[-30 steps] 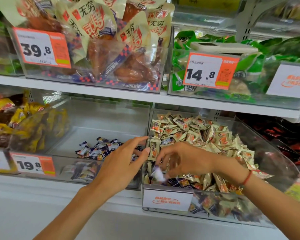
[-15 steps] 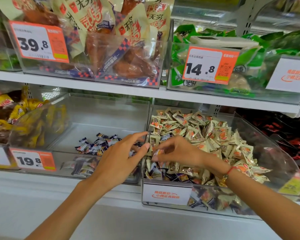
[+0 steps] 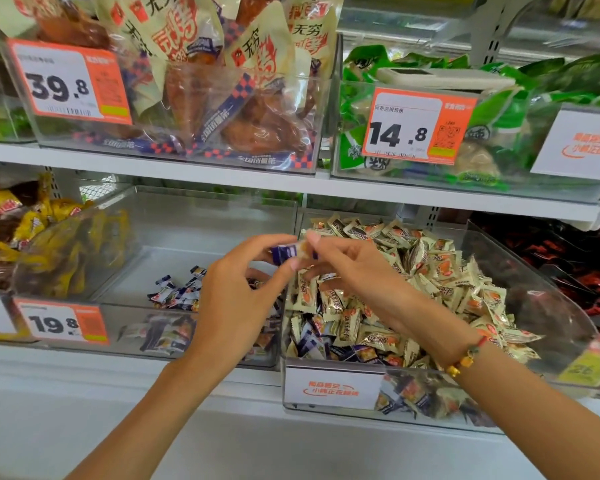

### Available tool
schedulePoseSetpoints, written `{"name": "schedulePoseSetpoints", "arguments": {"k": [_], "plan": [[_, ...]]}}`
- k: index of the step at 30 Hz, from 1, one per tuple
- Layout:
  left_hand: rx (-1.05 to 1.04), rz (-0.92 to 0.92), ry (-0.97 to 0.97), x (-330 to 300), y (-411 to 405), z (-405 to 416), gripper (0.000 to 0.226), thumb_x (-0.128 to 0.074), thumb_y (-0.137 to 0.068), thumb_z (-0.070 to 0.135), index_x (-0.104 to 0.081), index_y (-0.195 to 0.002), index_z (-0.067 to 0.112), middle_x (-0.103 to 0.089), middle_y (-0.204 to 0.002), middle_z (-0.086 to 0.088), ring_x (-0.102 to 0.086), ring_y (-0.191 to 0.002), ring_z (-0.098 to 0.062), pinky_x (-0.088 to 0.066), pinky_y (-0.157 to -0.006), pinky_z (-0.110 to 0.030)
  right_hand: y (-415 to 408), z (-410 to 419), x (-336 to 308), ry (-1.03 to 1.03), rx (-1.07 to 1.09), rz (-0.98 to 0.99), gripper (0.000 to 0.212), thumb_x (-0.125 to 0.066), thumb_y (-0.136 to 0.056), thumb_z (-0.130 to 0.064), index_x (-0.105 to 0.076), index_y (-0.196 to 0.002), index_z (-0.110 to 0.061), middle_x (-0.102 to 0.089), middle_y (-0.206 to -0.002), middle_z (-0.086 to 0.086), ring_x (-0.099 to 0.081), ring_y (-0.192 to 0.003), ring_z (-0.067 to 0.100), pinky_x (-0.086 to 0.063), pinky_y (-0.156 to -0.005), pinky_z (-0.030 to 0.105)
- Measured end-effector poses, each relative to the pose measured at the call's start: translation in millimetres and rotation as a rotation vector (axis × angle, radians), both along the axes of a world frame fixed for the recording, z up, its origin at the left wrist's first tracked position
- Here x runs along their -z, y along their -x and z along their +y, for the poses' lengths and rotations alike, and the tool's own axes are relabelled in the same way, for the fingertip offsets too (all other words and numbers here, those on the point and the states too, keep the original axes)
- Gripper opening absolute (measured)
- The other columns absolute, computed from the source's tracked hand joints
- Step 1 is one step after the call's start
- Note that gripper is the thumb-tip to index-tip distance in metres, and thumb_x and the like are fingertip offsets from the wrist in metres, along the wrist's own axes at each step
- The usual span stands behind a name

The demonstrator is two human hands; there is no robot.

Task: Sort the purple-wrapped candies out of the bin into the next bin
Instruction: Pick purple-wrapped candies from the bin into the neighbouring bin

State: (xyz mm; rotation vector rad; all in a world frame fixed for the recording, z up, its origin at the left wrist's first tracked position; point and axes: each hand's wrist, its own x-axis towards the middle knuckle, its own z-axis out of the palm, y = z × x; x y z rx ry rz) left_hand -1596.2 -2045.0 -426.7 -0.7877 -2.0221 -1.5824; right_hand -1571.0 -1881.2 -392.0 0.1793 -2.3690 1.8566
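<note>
A purple-wrapped candy [image 3: 289, 252] hangs in the air above the wall between two clear bins. My left hand [image 3: 236, 296] pinches its left end and my right hand [image 3: 352, 275] pinches its right end. The right bin [image 3: 548, 289] is heaped with cream-wrapped candies [image 3: 430, 271], with a few purple ones [image 3: 321, 346] mixed in near its front left corner. The left bin [image 3: 174, 244] holds a small pile of purple candies [image 3: 174, 292] on its floor, partly hidden by my left hand.
Yellow-wrapped snacks [image 3: 32, 237] fill the bin at far left, dark red packs [image 3: 582, 258] the one at far right. The upper shelf [image 3: 291, 181] carries bins of large snack bags. Price tags [image 3: 63, 323] sit on the bin fronts.
My right hand lifted out of the candy heap with a purple candy and rose to meet my left hand, which moved up and now pinches the candy's other end.
</note>
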Motion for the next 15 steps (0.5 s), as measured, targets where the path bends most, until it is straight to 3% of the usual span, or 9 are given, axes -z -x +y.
{"name": "schedulePoseSetpoints", "arguments": {"k": [2, 5, 8, 11, 13, 15], "plan": [[-0.152, -0.011, 0.033, 3, 14, -9, 0.023, -0.067, -0.087, 0.03, -0.065, -0.108, 0.038, -0.067, -0.095, 0.02, -0.063, -0.089, -0.003, -0.053, -0.072, -0.025, 2, 10, -1, -0.15, -0.029, -0.022, 0.032, -0.057, -0.084, -0.045, -0.07, -0.102, -0.021, -0.074, -0.095, -0.003, -0.068, -0.084, 0.007, -0.053, -0.068, 0.015], [-0.365, -0.081, 0.358, 13, 33, -26, 0.038, -0.061, -0.091, 0.032, -0.056, -0.128, 0.032, -0.06, -0.126, 0.007, -0.054, -0.116, -0.016, -0.048, -0.088, -0.035, 6, 31, 8, -0.559, -0.147, -0.055, 0.018, -0.065, -0.09, -0.025, -0.072, -0.103, -0.015, -0.073, -0.091, -0.006, -0.067, -0.081, 0.004, -0.054, -0.07, 0.017], [-0.207, -0.167, 0.346, 14, 32, -27, 0.049, -0.055, -0.091, 0.043, -0.046, -0.137, 0.031, -0.05, -0.137, 0.009, -0.044, -0.127, -0.011, -0.039, -0.102, -0.035, 8, 37, 16, -0.747, -0.257, -0.17, 0.023, -0.069, -0.088, -0.024, -0.073, -0.106, -0.009, -0.073, -0.092, -0.002, -0.067, -0.077, 0.006, -0.054, -0.066, 0.017], [0.072, -0.275, 0.288, 12, 20, -17, 0.054, -0.047, -0.084, 0.057, -0.051, -0.132, 0.033, -0.056, -0.124, 0.02, -0.052, -0.109, 0.007, -0.046, -0.094, -0.025, 13, 27, 24, -0.926, -0.335, -0.273, 0.041, -0.07, -0.085, -0.037, -0.067, -0.118, -0.014, -0.07, -0.105, -0.002, -0.064, -0.084, 0.007, -0.052, -0.076, 0.017], [0.169, -0.292, 0.355, 17, 14, -11, 0.048, -0.049, -0.089, 0.051, -0.05, -0.134, 0.032, -0.054, -0.126, 0.023, -0.05, -0.104, 0.016, -0.044, -0.086, -0.013, 19, 16, 32, -1.086, -0.373, -0.292, 0.044, -0.07, -0.086, -0.036, -0.06, -0.124, -0.016, -0.063, -0.104, -0.003, -0.057, -0.084, 0.01, -0.046, -0.07, 0.015], [0.177, -0.288, 0.363, 20, 11, -8, 0.043, -0.049, -0.093, 0.043, -0.048, -0.135, 0.033, -0.052, -0.127, 0.023, -0.048, -0.101, 0.02, -0.04, -0.08, -0.007, 24, 6, 38, -1.193, -0.385, -0.265, 0.04, -0.072, -0.085, -0.031, -0.061, -0.121, -0.018, -0.06, -0.099, -0.001, -0.054, -0.085, 0.014, -0.045, -0.07, 0.022]]}}
